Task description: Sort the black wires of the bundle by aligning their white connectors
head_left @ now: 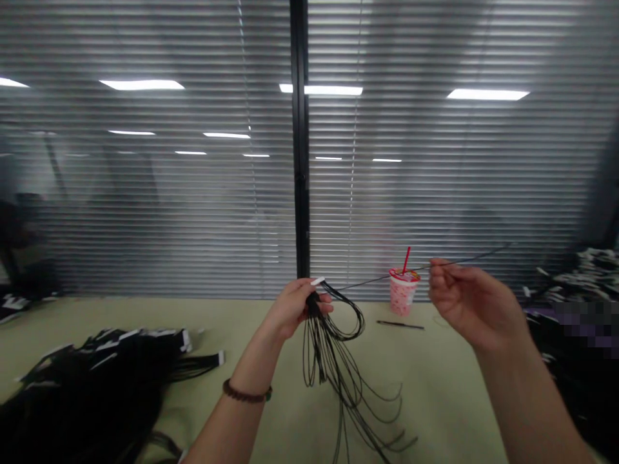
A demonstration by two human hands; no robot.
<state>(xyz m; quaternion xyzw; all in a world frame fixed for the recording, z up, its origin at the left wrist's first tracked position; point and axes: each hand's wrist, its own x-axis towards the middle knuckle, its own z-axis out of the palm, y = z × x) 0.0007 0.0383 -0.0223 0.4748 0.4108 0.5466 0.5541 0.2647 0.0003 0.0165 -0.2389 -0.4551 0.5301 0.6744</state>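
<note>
My left hand (pixel 296 308) is raised above the table, its fingers closed round a bundle of thin black cords (pixel 333 361) with a white tag at the top. The cords loop and hang down onto the pale green table (pixel 271 412). A single black cord (pixel 478 258) is pinched in my right hand (pixel 467 299), higher and to the right. It is drawn taut between the two hands, and its free end sticks out past my right hand to the upper right. A dark bead bracelet sits on my left wrist.
A pink cup with a red straw (pixel 403 290) stands at the table's far edge, a dark stick (pixel 400 325) lying beside it. Piles of black cords with white tags lie at the left (pixel 91 380) and right (pixel 575 303). Window blinds (pixel 193 193) close the back.
</note>
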